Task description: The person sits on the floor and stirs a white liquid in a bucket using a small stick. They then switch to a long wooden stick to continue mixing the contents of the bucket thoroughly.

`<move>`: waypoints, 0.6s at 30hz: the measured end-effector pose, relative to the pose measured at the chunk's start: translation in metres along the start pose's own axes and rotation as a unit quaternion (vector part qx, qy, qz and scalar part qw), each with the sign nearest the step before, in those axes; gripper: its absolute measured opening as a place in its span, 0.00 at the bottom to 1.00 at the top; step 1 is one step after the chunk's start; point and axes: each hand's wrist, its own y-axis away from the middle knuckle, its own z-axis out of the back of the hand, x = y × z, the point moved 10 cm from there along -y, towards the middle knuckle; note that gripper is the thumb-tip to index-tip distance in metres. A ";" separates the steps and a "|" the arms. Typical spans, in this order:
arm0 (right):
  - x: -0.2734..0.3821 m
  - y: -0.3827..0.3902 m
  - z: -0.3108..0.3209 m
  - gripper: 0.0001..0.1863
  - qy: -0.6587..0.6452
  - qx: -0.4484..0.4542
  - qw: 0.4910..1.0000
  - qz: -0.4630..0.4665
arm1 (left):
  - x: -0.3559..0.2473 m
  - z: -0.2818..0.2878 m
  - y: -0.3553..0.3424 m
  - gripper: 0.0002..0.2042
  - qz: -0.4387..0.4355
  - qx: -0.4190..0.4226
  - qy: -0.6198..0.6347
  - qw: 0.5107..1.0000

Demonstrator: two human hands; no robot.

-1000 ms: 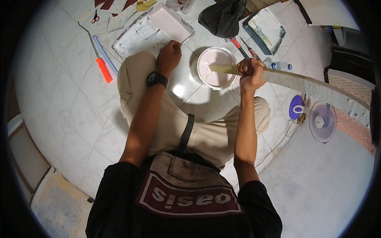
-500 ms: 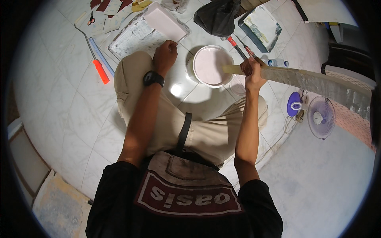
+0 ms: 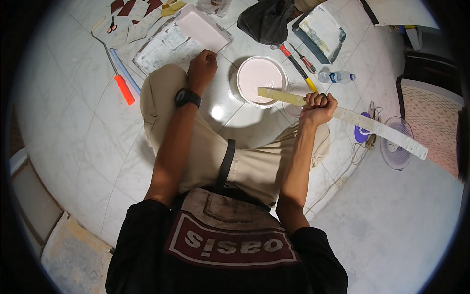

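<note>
In the head view, we have our right hand (image 3: 319, 109) closed around a long flat stick (image 3: 377, 128), gripping it nearer its yellowish end. That end reaches over the bucket (image 3: 239, 73) of pale pink paint (image 3: 259, 72); we cannot tell whether it touches the rim. The other end points out to our right, above the fan (image 3: 395, 147). Our left hand (image 3: 203, 68) is loosely curled beside our knee (image 3: 165, 84), just by the paint tray (image 3: 159, 55); we cannot tell whether it holds anything. Beyond the stick, a plastic bottle (image 3: 338, 77) lies on the floor (image 3: 98, 142), near a long red-and-yellow tool (image 3: 297, 67).
</note>
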 end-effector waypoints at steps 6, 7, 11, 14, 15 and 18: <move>0.013 -0.021 0.021 0.21 -0.039 -0.025 0.999 -0.009 | -0.001 -0.001 0.001 0.10 -0.012 -0.001 -0.014 1.000; 0.022 -0.025 0.020 0.21 -0.045 -0.012 0.999 -0.004 | -0.002 -0.001 0.000 0.10 -0.016 -0.006 -0.023 1.000; 0.063 -0.029 0.016 0.23 -0.058 -0.002 0.998 0.008 | 0.001 -0.006 -0.002 0.11 -0.006 -0.001 -0.024 1.000; 0.095 -0.023 -0.004 0.23 -0.047 0.026 0.998 0.034 | 0.003 -0.008 -0.005 0.11 -0.007 0.001 -0.015 1.000; 0.103 -0.019 -0.011 0.23 -0.032 0.026 0.998 0.042 | 0.003 -0.008 -0.005 0.11 -0.007 0.000 -0.013 1.000; 0.112 -0.008 -0.034 0.23 -0.014 0.065 0.997 0.044 | 0.005 -0.008 -0.005 0.11 -0.002 -0.002 -0.014 1.000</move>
